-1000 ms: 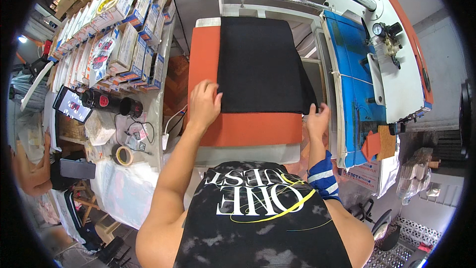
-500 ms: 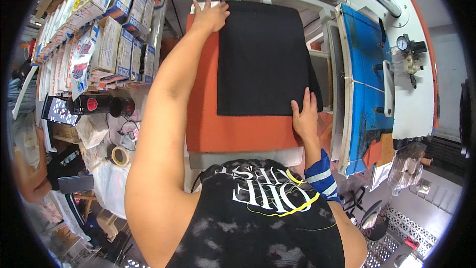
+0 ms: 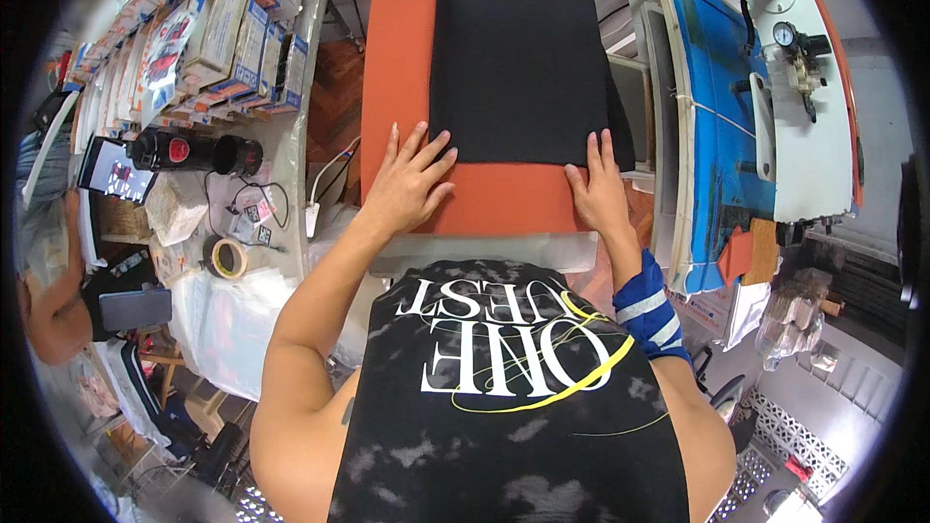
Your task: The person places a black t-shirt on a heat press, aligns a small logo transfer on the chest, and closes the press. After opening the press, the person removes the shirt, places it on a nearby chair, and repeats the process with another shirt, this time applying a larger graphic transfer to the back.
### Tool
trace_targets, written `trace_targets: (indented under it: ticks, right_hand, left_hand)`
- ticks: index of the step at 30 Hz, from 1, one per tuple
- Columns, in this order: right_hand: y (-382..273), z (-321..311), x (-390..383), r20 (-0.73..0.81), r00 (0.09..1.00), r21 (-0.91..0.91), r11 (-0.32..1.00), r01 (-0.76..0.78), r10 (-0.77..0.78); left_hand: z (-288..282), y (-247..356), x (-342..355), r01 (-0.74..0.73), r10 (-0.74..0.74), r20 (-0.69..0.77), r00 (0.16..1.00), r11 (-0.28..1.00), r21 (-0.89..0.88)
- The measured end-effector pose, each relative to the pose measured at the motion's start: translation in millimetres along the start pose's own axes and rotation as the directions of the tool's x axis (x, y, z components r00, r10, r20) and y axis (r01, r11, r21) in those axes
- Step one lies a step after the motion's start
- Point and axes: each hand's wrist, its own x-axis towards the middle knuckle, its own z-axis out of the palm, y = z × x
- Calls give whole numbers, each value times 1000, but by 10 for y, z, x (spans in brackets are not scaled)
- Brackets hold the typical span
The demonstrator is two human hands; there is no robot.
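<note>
A black cloth [image 3: 518, 58] lies flat on an orange pad [image 3: 395, 68] of a press table. My left hand [image 3: 407, 179] rests flat, fingers spread, on the cloth's near left corner and the pad. At the near right corner, my right hand [image 3: 598, 189] presses flat on the cloth's edge. A blue and white wristband [image 3: 651, 305] sits on my right wrist. Neither hand holds anything.
A blue and white press machine [image 3: 746, 107] with a gauge stands to the right. On the left, a shelf of boxes [image 3: 208, 29], a black bottle [image 3: 170, 148], a phone [image 3: 111, 172], a roll of tape [image 3: 227, 257] and cables. Another person's arm [image 3: 48, 310] at far left.
My left hand has come back from the cloth's far left corner to its near left corner. My right hand shifted slightly along the near edge.
</note>
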Motion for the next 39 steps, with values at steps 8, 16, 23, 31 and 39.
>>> trace_targets:
  ticks: [8,16,23,31,39]
  right_hand:
    - [179,35,-98,-38,996,-141,987,71,-77]
    - [-625,287,-53,-151,899,-174,907,385,-410]
    - [-483,44,-567,-27,845,-35,845,534,-535]
    - [-740,-46,-737,-26,919,215,895,390,-394]
    - [-859,-125,-639,-24,913,236,886,400,-407]
  left_hand:
    - [165,-116,-114,5,-3,-248,969,1000,6]
    - [316,-7,-191,10,-37,-309,950,996,-89]
    - [180,-890,-1457,670,-721,-577,383,647,-363]
    - [-167,-1906,-2541,978,-868,-472,155,202,-49]
    - [-54,-1995,-2534,982,-888,-428,168,113,150]
